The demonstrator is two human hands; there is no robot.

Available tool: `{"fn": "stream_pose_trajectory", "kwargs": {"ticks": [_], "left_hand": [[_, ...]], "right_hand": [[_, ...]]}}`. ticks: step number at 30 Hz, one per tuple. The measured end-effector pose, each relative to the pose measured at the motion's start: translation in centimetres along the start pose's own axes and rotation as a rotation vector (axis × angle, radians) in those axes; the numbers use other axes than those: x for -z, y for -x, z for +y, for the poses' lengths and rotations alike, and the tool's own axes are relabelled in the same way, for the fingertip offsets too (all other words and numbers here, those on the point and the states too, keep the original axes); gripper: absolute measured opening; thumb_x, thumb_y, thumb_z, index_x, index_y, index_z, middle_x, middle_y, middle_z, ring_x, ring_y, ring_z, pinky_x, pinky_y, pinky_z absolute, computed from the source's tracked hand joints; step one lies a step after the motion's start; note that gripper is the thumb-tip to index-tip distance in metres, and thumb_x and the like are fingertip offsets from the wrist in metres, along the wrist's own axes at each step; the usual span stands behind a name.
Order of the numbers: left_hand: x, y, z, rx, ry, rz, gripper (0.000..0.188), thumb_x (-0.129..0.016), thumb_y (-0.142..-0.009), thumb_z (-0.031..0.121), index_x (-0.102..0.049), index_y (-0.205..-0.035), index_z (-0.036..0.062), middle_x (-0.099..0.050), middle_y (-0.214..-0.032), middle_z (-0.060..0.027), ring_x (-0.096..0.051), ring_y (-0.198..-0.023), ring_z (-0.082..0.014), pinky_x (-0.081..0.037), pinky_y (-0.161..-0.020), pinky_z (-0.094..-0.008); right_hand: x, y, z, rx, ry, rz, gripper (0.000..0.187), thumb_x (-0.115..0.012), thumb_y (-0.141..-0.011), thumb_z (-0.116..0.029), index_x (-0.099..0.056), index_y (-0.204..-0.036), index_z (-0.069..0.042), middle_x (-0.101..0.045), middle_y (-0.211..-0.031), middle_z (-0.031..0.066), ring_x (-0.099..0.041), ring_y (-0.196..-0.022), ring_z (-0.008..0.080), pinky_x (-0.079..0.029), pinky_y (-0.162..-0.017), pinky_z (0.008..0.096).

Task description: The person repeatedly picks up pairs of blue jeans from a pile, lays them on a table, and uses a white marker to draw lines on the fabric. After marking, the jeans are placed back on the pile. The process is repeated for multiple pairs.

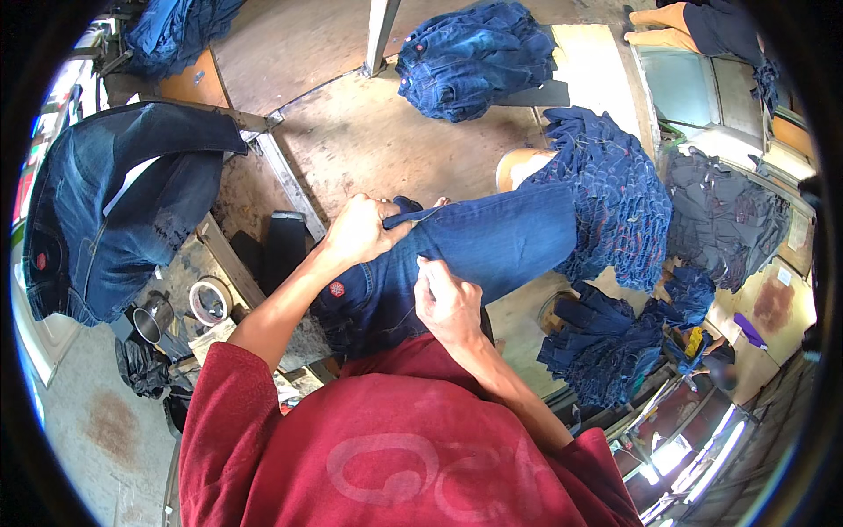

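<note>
A pair of dark blue jeans [514, 233] lies across my lap, one leg reaching out to the right. A small round red patch [336, 289] shows near its left end. My left hand [362, 230] is closed on the upper edge of the jeans, pinching a fold of denim. Lower down and to the right, my right hand [450, 303] is closed against the cloth with its fingertips pressed together. What those fingers pinch is too small to make out. A thin loose thread hangs on the denim left of that hand.
More jeans [118, 206] hang at the left, above a tape roll [210, 301] and a metal cup [154, 316]. Piles of denim [479, 57] lie ahead, with stacked denim pieces [606, 202] and dark grey garments [727, 215] at the right. Another person's legs [663, 28] show at the upper right.
</note>
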State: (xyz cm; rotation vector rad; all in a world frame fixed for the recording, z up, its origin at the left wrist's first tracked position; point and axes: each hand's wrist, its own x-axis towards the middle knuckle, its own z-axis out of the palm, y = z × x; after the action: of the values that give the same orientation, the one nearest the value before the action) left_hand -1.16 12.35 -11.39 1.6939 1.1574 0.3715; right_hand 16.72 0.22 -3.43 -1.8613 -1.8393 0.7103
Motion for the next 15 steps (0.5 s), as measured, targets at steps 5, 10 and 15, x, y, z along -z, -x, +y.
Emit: {"fn": "stream_pose_trajectory", "kwargs": {"ticks": [5, 10, 15], "left_hand": [[-0.1, -0.2, 0.2, -0.062, -0.004, 0.041, 0.024, -0.086, -0.088, 0.026, -0.083, -0.094, 0.0032, -0.074, -0.076, -0.0238, -0.075, -0.069, -0.0407, -0.062, -0.067, -0.0474], [0.2, 0.0, 0.3, -0.015, -0.017, -0.007, 0.024, -0.086, -0.088, 0.026, -0.083, -0.092, 0.0026, -0.074, -0.077, -0.0239, -0.075, -0.069, -0.0414, -0.061, -0.066, -0.0479], [-0.2, 0.1, 0.2, -0.004, 0.022, 0.041, 0.023, -0.086, -0.088, 0.025, -0.083, -0.091, 0.0025, -0.073, -0.075, -0.0241, -0.075, -0.069, -0.0418, -0.061, -0.067, -0.0475]], "right_hand": [[1.0, 0.5, -0.3, -0.015, 0.114, -0.146, 0.005, -0.071, -0.098, -0.006, -0.068, -0.102, -0.007, -0.067, -0.063, 0.0125, -0.070, -0.053, 0.0306, -0.056, -0.048, 0.0424], [0.7, -0.4, -0.2, -0.025, -0.036, -0.011, 0.009, -0.072, -0.098, -0.006, -0.065, -0.093, -0.007, -0.066, -0.063, 0.0144, -0.067, -0.050, 0.0327, -0.053, -0.048, 0.0434], [0.8, -0.1, -0.1, -0.014, 0.077, -0.119, 0.006, -0.073, -0.098, -0.005, -0.067, -0.096, -0.007, -0.065, -0.062, 0.0133, -0.069, -0.052, 0.0312, -0.054, -0.048, 0.0413]]}}
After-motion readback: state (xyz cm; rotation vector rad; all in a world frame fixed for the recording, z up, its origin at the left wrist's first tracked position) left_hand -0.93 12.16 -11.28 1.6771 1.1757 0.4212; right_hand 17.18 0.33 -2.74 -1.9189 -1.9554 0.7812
